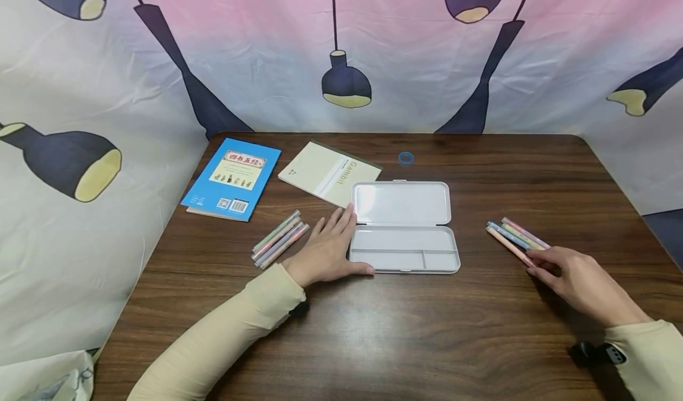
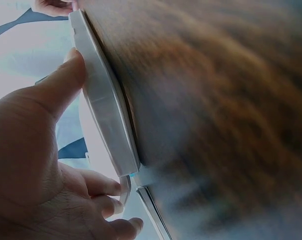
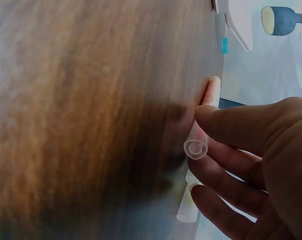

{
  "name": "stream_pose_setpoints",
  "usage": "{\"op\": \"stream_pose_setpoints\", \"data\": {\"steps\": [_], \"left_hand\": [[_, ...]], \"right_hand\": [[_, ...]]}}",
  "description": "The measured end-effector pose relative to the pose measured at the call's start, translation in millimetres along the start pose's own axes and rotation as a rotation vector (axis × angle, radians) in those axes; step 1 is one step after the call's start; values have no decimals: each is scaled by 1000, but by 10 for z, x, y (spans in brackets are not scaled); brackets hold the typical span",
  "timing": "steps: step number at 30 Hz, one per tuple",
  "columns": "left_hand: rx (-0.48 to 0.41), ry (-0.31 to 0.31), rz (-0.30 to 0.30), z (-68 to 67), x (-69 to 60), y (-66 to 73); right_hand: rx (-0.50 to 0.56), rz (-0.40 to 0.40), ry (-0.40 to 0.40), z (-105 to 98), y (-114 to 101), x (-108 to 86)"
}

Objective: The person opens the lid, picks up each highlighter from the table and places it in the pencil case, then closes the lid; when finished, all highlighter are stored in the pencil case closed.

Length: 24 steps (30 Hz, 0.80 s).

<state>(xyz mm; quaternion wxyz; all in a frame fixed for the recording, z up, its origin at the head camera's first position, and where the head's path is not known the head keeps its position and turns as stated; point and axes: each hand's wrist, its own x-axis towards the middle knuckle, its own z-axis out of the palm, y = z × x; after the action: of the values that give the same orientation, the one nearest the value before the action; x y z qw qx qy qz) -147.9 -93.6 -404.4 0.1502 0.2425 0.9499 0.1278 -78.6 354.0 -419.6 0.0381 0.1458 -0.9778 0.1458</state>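
Note:
An open white case (image 1: 404,238) with a divided tray lies mid-table, its lid folded back. My left hand (image 1: 328,252) rests along its left side, fingers spread, thumb by the front corner; the left wrist view shows the thumb against the case's edge (image 2: 108,110). Off to the right, my right hand (image 1: 587,279) pinches the end of a pink pen (image 1: 509,246) between thumb and fingers, beside several other pens (image 1: 525,233) on the table. In the right wrist view, the pink pen's clear end (image 3: 195,148) shows under the thumb.
Several pens (image 1: 280,239) lie grouped left of my left hand. Behind them are a blue book (image 1: 253,181) and a cream notebook (image 1: 320,172), whose near corner reaches the case. A blue ring (image 1: 406,158) lies behind the lid. A patterned cloth hangs beyond the table.

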Motion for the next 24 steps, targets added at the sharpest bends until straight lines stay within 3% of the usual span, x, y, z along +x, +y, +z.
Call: {"op": "stream_pose_setpoints", "data": {"steps": [10,24], "left_hand": [[6,-2,-1,4,1,-3],[4,1,4,-1,3,-4]], "right_hand": [[-31,-34,39,36,23,5],[-29,-6,60,32,-21,8]]}}
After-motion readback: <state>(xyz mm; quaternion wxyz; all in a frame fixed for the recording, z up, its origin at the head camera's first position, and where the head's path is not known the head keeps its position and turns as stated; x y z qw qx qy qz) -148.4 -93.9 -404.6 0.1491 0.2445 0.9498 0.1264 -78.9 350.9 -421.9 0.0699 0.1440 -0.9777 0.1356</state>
